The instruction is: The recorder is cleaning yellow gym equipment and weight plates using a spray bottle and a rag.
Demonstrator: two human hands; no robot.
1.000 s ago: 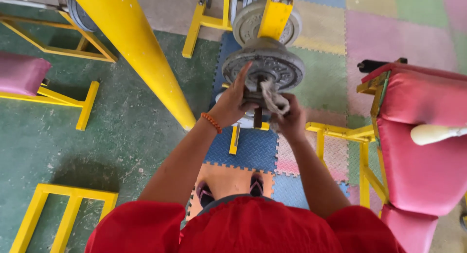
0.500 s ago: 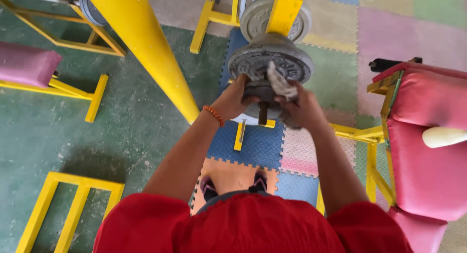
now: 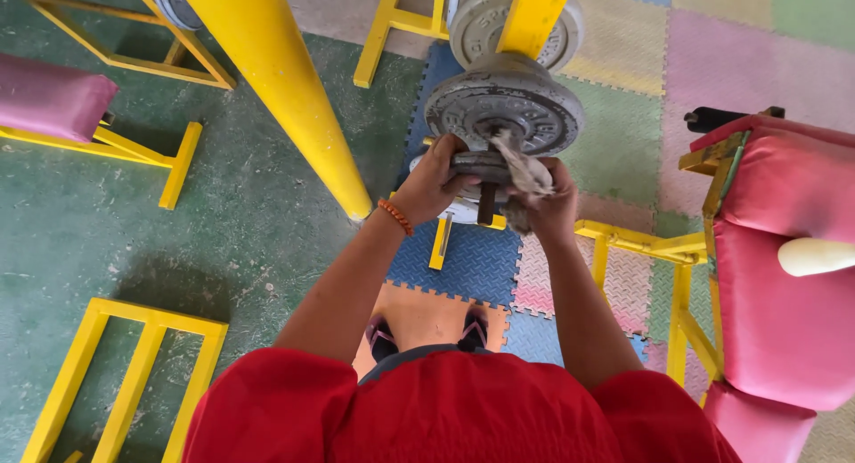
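A grey iron weight plate [image 3: 504, 105] sits on a bar end [image 3: 485, 205] in front of me, with a smaller plate [image 3: 483, 167] stacked on its near side. My left hand [image 3: 434, 180], with an orange bead bracelet at the wrist, grips the left edge of the smaller plate. My right hand [image 3: 550, 205] holds a dirty white rag [image 3: 524, 171] against the plates' right side. A second grey plate [image 3: 481, 22] hangs behind, partly hidden by a yellow bracket [image 3: 532, 18].
A thick yellow post [image 3: 285, 98] slants down at the left. Yellow steel frames [image 3: 116, 383] stand on the green floor, with a pink padded seat [image 3: 49, 93] at far left. A pink padded bench [image 3: 784, 249] on a yellow frame is at the right. Coloured foam mats [image 3: 463, 258] lie underfoot.
My left hand went from flat on the big plate's face to gripping the smaller plate's edge. My right hand with the rag rose onto the plates, then slid back down to their right side.
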